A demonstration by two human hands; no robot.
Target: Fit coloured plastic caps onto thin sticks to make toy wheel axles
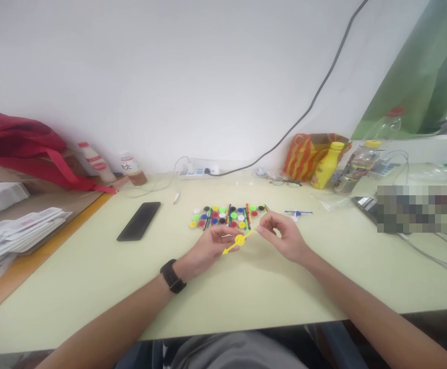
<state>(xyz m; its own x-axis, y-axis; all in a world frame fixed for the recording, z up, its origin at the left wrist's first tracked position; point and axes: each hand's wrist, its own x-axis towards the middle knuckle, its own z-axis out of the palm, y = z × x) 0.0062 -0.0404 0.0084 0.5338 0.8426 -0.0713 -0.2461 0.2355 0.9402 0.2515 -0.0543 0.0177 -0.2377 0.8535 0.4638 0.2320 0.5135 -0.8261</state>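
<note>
A yellow arrow-shaped spinner [240,240] with a round hub is held above the table between my two hands. My left hand [210,248], with a black watch [173,276] on its wrist, is closed around the hub area, and the pointed end slants down to the left. The thumb and finger of my right hand [283,236] pinch the thin upper end. Just beyond lie rows of coloured round pieces [222,216] with thin arrow sticks between them, partly hidden by my fingers. To the right of these, a blue arrow spinner [298,212] rests on the table near a small white piece.
A black phone [139,221] lies left on the pale table [246,307]. Along the wall stand bottles [133,168], a power strip [198,173], a striped bag [298,156] and a yellow bottle [327,165]. Paper stacks [35,230] sit far left; cables [431,251] trail at right.
</note>
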